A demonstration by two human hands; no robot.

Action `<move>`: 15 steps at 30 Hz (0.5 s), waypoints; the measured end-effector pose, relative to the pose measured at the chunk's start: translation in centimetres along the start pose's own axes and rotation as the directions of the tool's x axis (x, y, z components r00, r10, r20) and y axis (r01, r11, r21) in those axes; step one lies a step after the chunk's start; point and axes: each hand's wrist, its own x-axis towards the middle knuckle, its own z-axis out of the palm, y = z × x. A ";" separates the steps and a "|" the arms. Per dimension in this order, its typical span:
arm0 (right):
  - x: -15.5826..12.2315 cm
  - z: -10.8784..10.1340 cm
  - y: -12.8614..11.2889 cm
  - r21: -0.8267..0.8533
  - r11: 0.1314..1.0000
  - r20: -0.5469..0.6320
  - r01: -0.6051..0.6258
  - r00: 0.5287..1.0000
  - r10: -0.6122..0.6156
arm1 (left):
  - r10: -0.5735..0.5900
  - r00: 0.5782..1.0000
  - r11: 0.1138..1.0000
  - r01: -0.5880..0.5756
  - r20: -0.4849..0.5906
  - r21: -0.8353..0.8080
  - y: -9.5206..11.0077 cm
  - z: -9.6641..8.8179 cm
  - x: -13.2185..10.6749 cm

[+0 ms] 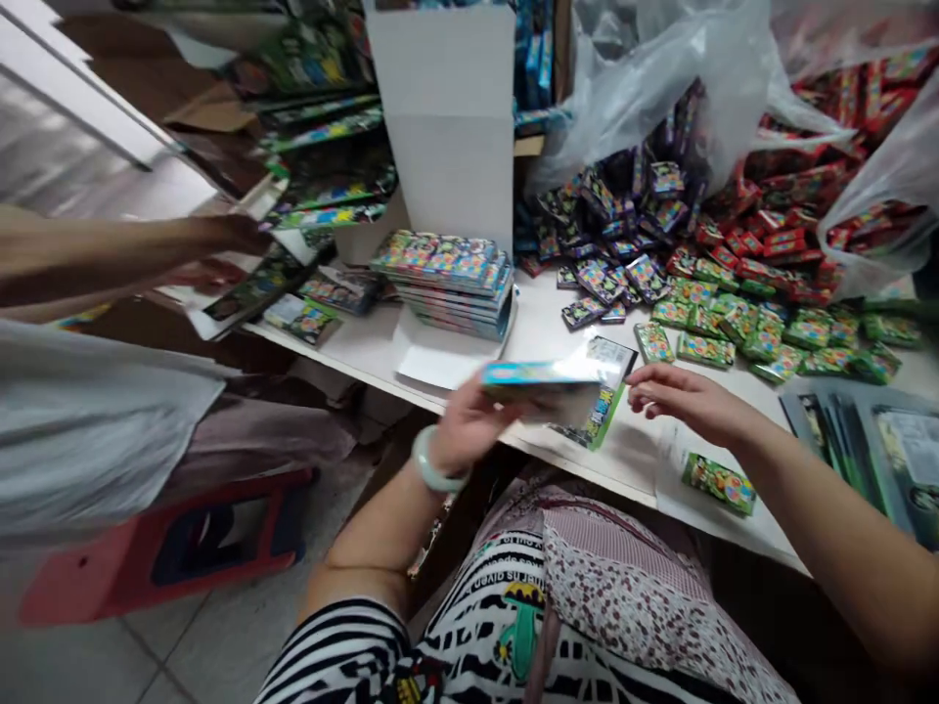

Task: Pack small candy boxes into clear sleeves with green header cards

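Note:
My left hand (469, 425), with a pale bangle at the wrist, is closed around one end of a flat blue-edged box (539, 374). This box is tilted above the table edge and smeared by motion. Beneath and behind it, a black and green packet (605, 416) with printed lettering lies on the table. My right hand (679, 399) hovers just right of that packet, fingers loosely bent and apart, with nothing visible in them. Nearer my right forearm lies a small green box (719, 484). An open white carton (451, 357) holds a stack of flat colourful boxes (447, 274).
Small green boxes (763, 332), purple boxes (602, 279) and red boxes (778, 235) spill from plastic bags (682, 59). A grey tray (843, 411) of packets stands at right. At left, another person's arm (132, 249) reaches toward stacked packets. A red stool (168, 548) stands below.

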 end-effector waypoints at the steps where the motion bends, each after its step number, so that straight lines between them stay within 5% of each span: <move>1: -0.1 -0.5 0.1 -0.033 0.998 -0.070 0.047 0.996 -0.049 | 0.138 0.979 0.985 -0.120 -0.153 0.121 0.9 -2.3 1.3; 3: 0.0 -0.9 0.5 -0.093 0.992 -0.189 0.081 0.977 -0.098 | 0.373 0.903 0.881 -0.273 -0.214 0.386 1.8 -6.7 4.7; 6: 0.7 0.0 1.5 -0.165 0.983 -0.205 0.085 0.972 -0.119 | 0.474 0.878 0.655 -0.403 0.069 0.639 0.3 -11.6 9.9; 8: 1.2 1.2 2.2 -0.204 0.972 -0.132 0.113 0.981 -0.142 | 0.392 0.900 0.525 -0.388 0.190 0.757 -2.1 -13.1 12.2; 11: 1.7 2.2 3.0 -0.262 0.954 -0.059 0.144 0.984 -0.165 | 0.161 0.960 0.409 -0.276 0.229 0.870 -5.5 -13.3 13.4; 15: 1.6 1.5 3.8 -0.292 0.947 -0.043 0.137 0.987 -0.156 | 0.037 0.978 0.408 -0.204 0.207 0.890 -6.2 -13.3 13.2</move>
